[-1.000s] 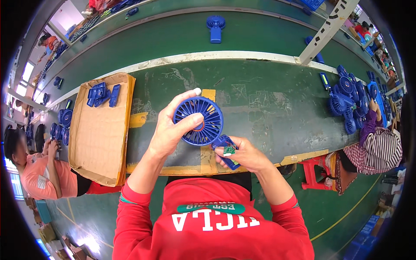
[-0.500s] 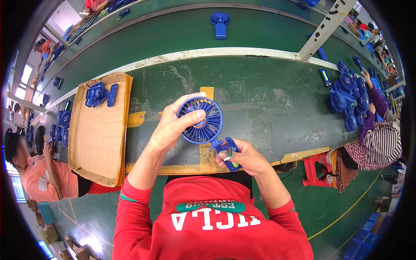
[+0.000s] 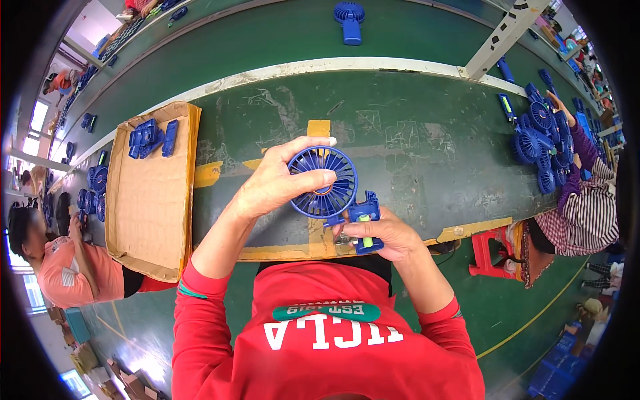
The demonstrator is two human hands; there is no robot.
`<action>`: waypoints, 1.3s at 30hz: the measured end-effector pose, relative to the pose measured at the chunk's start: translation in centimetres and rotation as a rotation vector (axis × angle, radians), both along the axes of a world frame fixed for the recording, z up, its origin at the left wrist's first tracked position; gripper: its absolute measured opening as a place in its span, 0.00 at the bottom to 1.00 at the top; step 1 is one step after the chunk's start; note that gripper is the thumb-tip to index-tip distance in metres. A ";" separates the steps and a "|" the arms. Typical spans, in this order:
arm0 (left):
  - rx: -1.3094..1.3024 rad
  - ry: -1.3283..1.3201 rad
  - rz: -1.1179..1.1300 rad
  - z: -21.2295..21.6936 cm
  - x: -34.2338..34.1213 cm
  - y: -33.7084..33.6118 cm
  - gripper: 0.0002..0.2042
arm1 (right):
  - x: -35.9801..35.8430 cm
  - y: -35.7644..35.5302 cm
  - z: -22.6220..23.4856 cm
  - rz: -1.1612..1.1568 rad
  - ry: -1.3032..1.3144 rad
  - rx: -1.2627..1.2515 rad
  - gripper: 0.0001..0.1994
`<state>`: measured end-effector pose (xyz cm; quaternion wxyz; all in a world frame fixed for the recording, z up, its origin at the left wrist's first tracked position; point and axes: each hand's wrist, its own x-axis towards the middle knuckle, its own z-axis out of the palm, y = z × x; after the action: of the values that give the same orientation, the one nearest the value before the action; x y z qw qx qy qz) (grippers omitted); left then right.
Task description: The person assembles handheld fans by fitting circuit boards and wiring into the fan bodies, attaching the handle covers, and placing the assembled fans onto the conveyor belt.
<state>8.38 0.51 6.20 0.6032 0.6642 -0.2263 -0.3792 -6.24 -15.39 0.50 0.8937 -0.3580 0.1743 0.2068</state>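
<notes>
Blue parts (image 3: 144, 139) sit in the left tray (image 3: 148, 213), the left hand (image 3: 268, 181) curls its fingers around a fan (image 3: 340, 191) over the near bench (image 3: 433, 167), the right hand (image 3: 395, 239) pinches a housing (image 3: 363, 208) just right, and more fans (image 3: 528, 145) lie at right.

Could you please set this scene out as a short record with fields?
Left hand: grips round blue fan head, thumb across its front
Right hand: holds blue housing with light-green part
Left side: cardboard tray, blue parts toward its far end
Right side: pile of blue fans
Far side: single blue fan beyond white strip
</notes>
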 end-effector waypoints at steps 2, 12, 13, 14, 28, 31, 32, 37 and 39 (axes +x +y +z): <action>-0.002 0.001 -0.004 0.0 0.1 -0.2 0.23 | -0.2 0.0 -0.1 0.005 0.003 0.005 0.18; 0.040 -0.016 -0.001 -0.7 0.3 -0.3 0.23 | 0.0 0.3 -0.1 -0.047 0.059 0.054 0.18; 0.041 -0.015 -0.003 -0.7 0.3 -0.4 0.23 | 0.0 0.3 -0.2 -0.053 0.079 0.099 0.18; 0.053 -0.031 -0.013 -0.6 0.3 -0.3 0.24 | 0.0 0.3 -0.3 -0.055 0.081 0.100 0.18; 0.101 -0.037 -0.078 -1.1 0.8 0.6 0.24 | 0.2 -0.2 -0.9 -0.040 0.052 -0.030 0.15; 0.021 -0.015 -0.040 -1.4 0.7 0.7 0.25 | 0.4 -0.3 -1.2 -0.015 0.076 0.013 0.13; 0.020 -0.015 -0.040 -1.4 0.7 0.7 0.25 | 0.5 -0.3 -1.3 -0.019 0.111 0.062 0.13; 0.007 0.000 -0.039 -1.1 0.5 0.1 0.25 | 0.3 0.1 -2.1 0.103 0.072 -0.015 0.12; 0.009 -0.002 -0.031 -1.3 0.3 -0.2 0.24 | 0.1 0.8 -1.9 0.160 0.009 -0.151 0.12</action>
<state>8.68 0.36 4.85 0.5938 0.6639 -0.2354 -0.3890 -6.10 -14.63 -1.39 0.8440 -0.4362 0.1644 0.2653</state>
